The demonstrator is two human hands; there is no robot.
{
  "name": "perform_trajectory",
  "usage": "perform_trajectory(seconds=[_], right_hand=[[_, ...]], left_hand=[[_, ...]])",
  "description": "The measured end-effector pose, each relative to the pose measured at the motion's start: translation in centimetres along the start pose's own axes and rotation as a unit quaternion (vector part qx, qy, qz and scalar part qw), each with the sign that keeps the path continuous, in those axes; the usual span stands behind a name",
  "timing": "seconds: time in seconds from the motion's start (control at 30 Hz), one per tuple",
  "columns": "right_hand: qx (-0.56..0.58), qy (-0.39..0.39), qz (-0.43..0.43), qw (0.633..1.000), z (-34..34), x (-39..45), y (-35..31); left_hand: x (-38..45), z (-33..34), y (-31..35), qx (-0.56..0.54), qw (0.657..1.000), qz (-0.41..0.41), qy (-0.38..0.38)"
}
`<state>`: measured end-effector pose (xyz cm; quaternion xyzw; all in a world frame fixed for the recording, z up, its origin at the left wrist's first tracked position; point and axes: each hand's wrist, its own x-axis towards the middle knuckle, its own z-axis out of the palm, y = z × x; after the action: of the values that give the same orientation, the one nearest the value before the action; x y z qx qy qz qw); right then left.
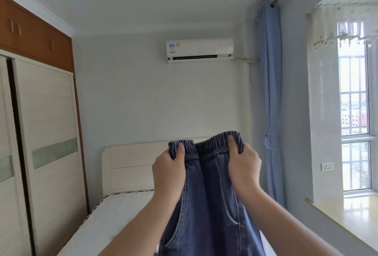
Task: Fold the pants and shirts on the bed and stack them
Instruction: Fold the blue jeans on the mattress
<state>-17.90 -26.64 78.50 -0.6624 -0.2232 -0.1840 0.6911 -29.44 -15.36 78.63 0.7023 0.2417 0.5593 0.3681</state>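
One pair of blue denim pants was in view, held up in the air over the bed and hanging down out of the bottom of the picture. The elastic waistband was uppermost and bunched. Two pocket openings showed on the front.

Two hands held the pants. The left hand gripped the left end of the waistband, thumb on the near side and fingers curled behind the cloth. The right hand gripped the right end likewise, thumb pressed on the band. Both hands were clamped on the fabric, close together, with the waistband gathered between them.

One bed lay below, with a white mattress and one cream headboard against the far wall. No shirts could be seen. One wardrobe with sliding doors stood to the left. One air conditioner was mounted high on the wall. One blue curtain hung at the right, beside one barred window with a sill. One socket sat on the wall near it.
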Motion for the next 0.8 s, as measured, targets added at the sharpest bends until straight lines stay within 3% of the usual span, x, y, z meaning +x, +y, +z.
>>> perform_trajectory(seconds=[0.13,0.3,0.37,0.43,0.57,0.67,0.73,0.8], right_hand=[[0.056,-0.037,-0.024,0.997,1.5,-3.7,-1.0],[0.09,-0.109,-0.011,0.99,1.6,-5.9,-1.1],[0.203,-0.218,0.025,0.954,1.9,-6.7,-0.8],[0.319,-0.314,0.078,0.891,2.3,-7.0,0.0],[0.379,-0.367,0.131,0.839,2.3,-6.4,1.3],[0.39,-0.394,0.127,0.823,1.8,-5.7,2.1],[0.357,-0.364,0.081,0.856,1.3,-5.2,3.0],[0.242,-0.266,-0.001,0.933,0.8,-4.1,3.8]], left_hand=[[-1.9,1.8,0.7,0.052,0.997,0.054,0.026],[-3.0,2.3,0.1,0.024,0.997,0.068,0.022],[-3.3,2.4,-0.3,-0.008,0.999,0.044,-0.002],[-3.2,2.2,-0.7,-0.059,0.997,0.014,-0.042],[-2.4,1.0,-1.8,-0.117,0.985,-0.009,-0.125],[-1.6,0.4,-2.8,-0.113,0.987,-0.036,-0.112],[-1.3,-0.3,-3.4,-0.116,0.986,-0.047,-0.107],[-1.2,-1.1,-3.8,-0.099,0.985,-0.029,-0.135]])
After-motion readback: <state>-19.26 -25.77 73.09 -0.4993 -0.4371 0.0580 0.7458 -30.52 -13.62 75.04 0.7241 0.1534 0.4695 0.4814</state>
